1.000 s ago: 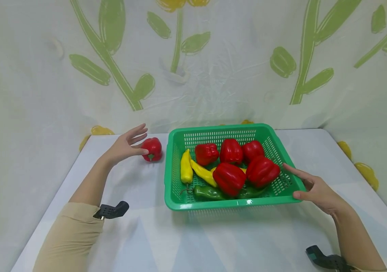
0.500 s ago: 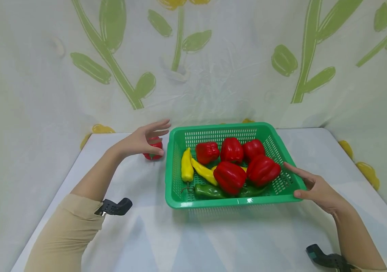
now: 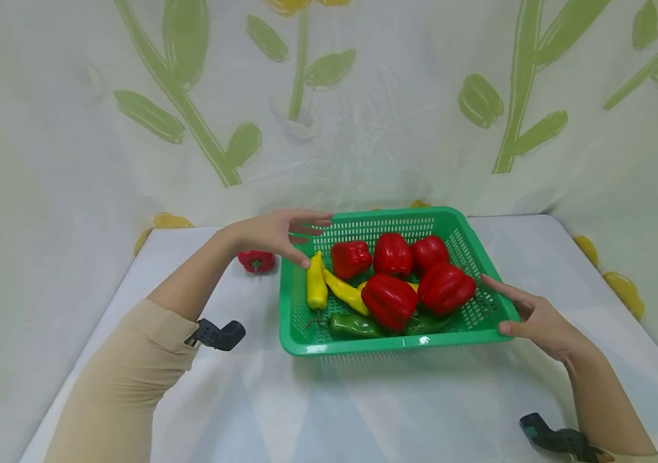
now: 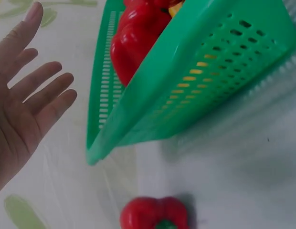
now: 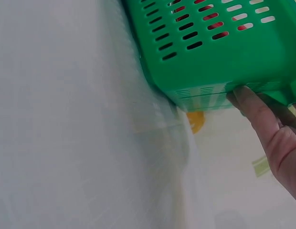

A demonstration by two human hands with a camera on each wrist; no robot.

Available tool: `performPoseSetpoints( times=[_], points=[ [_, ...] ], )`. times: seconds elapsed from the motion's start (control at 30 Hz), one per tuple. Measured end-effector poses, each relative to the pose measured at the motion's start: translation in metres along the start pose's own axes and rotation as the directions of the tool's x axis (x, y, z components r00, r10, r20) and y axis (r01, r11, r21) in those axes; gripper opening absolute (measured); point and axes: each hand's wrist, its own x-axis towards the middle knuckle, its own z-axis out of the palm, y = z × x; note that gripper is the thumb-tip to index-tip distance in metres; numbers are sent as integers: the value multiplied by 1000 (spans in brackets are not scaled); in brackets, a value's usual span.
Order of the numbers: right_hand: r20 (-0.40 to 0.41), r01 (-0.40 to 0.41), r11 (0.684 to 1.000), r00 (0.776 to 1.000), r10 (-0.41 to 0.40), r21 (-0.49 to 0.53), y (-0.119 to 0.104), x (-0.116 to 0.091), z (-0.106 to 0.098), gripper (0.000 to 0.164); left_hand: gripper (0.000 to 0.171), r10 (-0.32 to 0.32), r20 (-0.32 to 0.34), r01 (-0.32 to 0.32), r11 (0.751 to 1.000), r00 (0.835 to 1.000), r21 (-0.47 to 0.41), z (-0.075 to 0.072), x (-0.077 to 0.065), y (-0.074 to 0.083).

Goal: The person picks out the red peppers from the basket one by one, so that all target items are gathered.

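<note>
My left hand (image 3: 274, 235) is over the left rim of a green plastic basket (image 3: 352, 350), fingers extended and holding nothing. In the left wrist view its spread fingers show apart from the basket wall (image 4: 153, 102). My right hand (image 3: 549, 329) grips the basket's right front corner, thumb at the front rim; the right wrist view shows its fingers (image 5: 255, 112) against the basket. Inside lie several red bell peppers (image 3: 389, 301), long yellow peppers (image 3: 317, 287) and long green peppers (image 3: 355, 326). Another red bell pepper (image 3: 257, 262) sits on the table left of the basket, partly hidden by my left arm.
The white table (image 3: 236, 399) has pale blue triangles near its front. Behind it hangs a pale curtain (image 3: 387, 148) printed with green stems and leaves, close to the table's back edge. A black wrist mount (image 3: 219, 334) sticks out from the left forearm.
My left hand has moved right, from beside the lone red bell pepper to over the basket's left rim. That pepper stays on the table. My right hand keeps its grip on the basket.
</note>
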Motion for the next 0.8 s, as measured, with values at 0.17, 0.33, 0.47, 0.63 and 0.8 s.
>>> performPoseSetpoints(
  times=[0.17, 0.33, 0.47, 0.63, 0.8],
  points=[
    [4, 3, 1000, 1000, -3, 14, 2, 1, -1, 66, 87, -30, 76, 28, 999, 997, 18, 6, 22, 9],
    [-4, -4, 1000, 1000, 4, 15, 0, 0, 0, 65, 85, -55, 149, 60, 998, 987, -33, 11, 41, 19],
    [-4, -2, 1000, 1000, 2, 23, -1, -1, 1, 65, 83, -75, 191, 86, 995, 979, -49, 16, 54, 24],
    [-11, -5, 1000, 1000, 5, 21, -1, -1, 0, 65, 81, -53, 259, 72, 995, 965, -68, 26, 73, 27],
    [-8, 12, 1000, 1000, -12, 21, 2, 0, 1, 65, 83, -58, 299, 77, 996, 952, -53, 43, 89, 25]
  ],
)
